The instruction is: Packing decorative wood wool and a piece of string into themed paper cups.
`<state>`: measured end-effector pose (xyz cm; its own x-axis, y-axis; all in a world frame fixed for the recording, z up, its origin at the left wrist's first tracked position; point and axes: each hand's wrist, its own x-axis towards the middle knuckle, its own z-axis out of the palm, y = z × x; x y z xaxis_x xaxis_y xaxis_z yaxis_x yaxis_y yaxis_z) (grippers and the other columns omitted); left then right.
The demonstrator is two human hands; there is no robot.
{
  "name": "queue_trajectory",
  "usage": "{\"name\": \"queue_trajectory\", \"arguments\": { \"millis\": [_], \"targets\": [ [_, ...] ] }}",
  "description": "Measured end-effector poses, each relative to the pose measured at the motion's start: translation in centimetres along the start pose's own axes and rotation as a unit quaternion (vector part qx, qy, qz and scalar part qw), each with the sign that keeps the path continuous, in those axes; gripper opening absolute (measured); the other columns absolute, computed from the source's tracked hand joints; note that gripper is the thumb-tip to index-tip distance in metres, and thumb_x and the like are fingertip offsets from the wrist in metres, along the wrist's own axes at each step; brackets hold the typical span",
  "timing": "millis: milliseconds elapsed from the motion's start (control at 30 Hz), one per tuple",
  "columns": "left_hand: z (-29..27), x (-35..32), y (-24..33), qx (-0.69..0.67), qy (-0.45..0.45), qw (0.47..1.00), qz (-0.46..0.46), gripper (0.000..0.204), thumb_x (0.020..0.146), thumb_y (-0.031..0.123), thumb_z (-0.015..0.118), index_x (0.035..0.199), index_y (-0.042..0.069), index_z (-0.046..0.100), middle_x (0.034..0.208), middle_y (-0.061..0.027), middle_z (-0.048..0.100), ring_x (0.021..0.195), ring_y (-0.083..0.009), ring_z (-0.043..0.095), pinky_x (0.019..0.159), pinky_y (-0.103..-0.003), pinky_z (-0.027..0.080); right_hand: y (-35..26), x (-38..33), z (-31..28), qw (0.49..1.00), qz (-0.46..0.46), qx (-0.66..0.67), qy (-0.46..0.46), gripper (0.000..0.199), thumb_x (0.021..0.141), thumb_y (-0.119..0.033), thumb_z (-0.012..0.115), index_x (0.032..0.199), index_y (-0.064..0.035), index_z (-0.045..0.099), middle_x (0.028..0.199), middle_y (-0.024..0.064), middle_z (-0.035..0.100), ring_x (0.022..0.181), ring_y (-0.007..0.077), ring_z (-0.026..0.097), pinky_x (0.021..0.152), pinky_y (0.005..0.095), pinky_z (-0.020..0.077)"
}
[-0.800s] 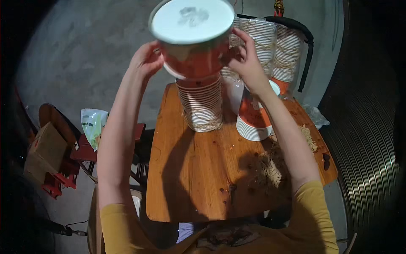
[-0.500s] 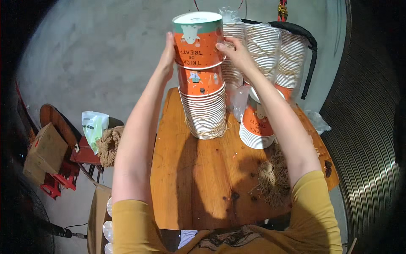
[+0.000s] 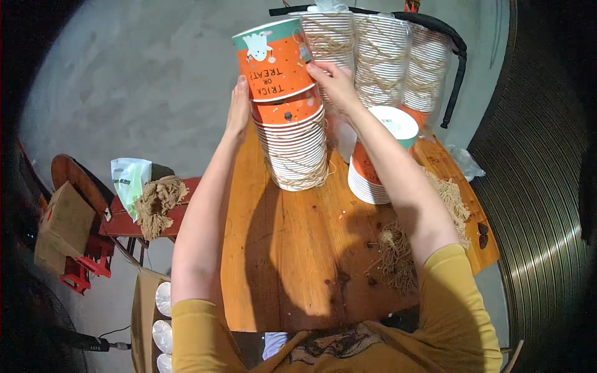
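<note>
Between my two hands is an orange paper bucket [image 3: 277,65] with a green band and a ghost picture, upside down and leaning a little to the left. Its rim sits over the top of a tall stack of nested paper buckets [image 3: 291,152], whose white rims are strung with twine handles. My left hand [image 3: 238,107] grips its left side low down; the fingers are partly hidden behind it. On the right side, my right hand [image 3: 334,85] pinches the bucket near the middle. A shorter bucket stack [image 3: 367,180] stands partly hidden behind my right forearm.
Plastic-wrapped bucket stacks [image 3: 380,65] stand at the back of the wooden table [image 3: 283,248]. Twine bundles [image 3: 395,248] lie at the right. To the left are a red bench [image 3: 168,217] with a bag, a cardboard box [image 3: 67,217] and an open carton [image 3: 144,311].
The upper bucket has tilted and shifted left, with both hands moving along. My left hand now sits lower on its side. The whole view has shifted slightly.
</note>
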<state>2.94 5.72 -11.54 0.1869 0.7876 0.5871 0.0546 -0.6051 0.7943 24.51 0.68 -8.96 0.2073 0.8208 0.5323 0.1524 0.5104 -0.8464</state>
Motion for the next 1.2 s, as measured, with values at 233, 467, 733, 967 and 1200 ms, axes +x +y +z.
{"name": "queue_trajectory", "arguments": {
  "millis": [233,467,733,967,1200],
  "targets": [
    [1.1,-0.3,0.7,-0.042,-0.007,0.999,0.032,0.086,0.088,0.062,0.043,0.145,0.005,0.015,0.149,-0.0145,0.019,0.136,-0.0264,0.023,0.109,-0.038,0.024,0.6,-1.2,-1.8,0.994,-0.063,-0.024,-0.087,0.044,0.089,-0.031,0.058,0.120,-0.0007,0.056,0.111,0.0059,0.060,0.101,0.0142,0.055,0.090,0.0272,0.0415],
    [1.3,-2.2,-0.7,-0.073,0.010,0.995,0.061,0.078,0.088,0.039,0.060,0.143,0.001,0.019,0.139,-0.0138,0.036,0.128,-0.0216,0.036,0.106,-0.034,0.030,1.2,-3.4,-2.2,0.946,-0.104,-0.286,-0.115,0.061,0.084,-0.042,0.059,0.128,-0.0010,0.049,0.126,0.0190,0.054,0.117,0.0297,0.052,0.098,0.0343,0.0393],
    [-0.1,-1.1,0.7,0.033,-0.036,0.999,-0.019,0.097,0.083,0.054,0.060,0.147,0.007,0.005,0.145,-0.0164,0.028,0.129,-0.0237,0.036,0.103,-0.037,0.033,0.9,-1.9,-4.1,0.955,-0.051,-0.241,-0.165,0.056,0.087,-0.036,0.059,0.128,0.0011,0.048,0.119,0.0152,0.059,0.105,0.0231,0.058,0.090,0.0309,0.0448],
    [2.3,-1.1,2.2,-0.019,-0.037,0.999,0.009,0.101,0.081,0.037,0.069,0.146,0.004,-0.001,0.141,-0.0193,0.031,0.129,-0.0250,0.035,0.105,-0.038,0.032,3.0,-0.9,-4.1,0.970,-0.072,-0.184,-0.144,0.046,0.092,-0.027,0.050,0.131,-0.0045,0.047,0.125,0.0119,0.056,0.116,0.0212,0.052,0.098,0.0301,0.0389],
    [1.7,2.0,6.6,-0.008,0.025,0.994,0.103,0.103,0.077,0.034,0.074,0.145,0.002,0.004,0.134,-0.0161,0.040,0.121,-0.0221,0.044,0.100,-0.035,0.038,-1.5,-0.3,-3.6,0.977,-0.124,-0.115,-0.131,0.043,0.092,-0.014,0.045,0.134,-0.0073,0.045,0.130,0.0101,0.053,0.118,0.0170,0.048,0.099,0.0272,0.0361]
  ]
}}
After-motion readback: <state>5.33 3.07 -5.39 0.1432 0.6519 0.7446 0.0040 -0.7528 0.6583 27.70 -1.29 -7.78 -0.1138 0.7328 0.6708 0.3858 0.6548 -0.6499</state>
